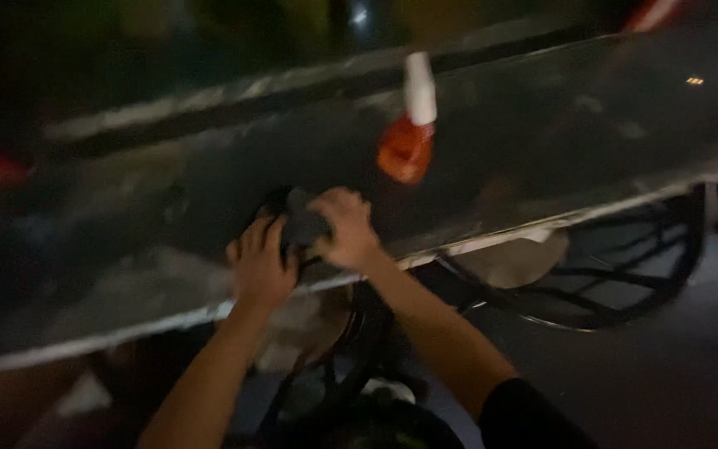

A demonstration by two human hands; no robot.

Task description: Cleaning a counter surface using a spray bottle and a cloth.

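A dark cloth-like wad (302, 224) is pressed onto the dark glass tabletop (542, 141) between the curled left hand (261, 268) and right hand (346, 229); wiping seems underway, and firm pressure is called for next. An orange bottle (409, 137) stands beyond the fingertips.

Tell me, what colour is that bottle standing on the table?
The bottle is orange-red below with a white top, seen in the blurry head view.

Two bare forearms in view, left hand (259, 268) and right hand (348, 229) ungloved, a dark sleeve (529, 416) on the right arm.
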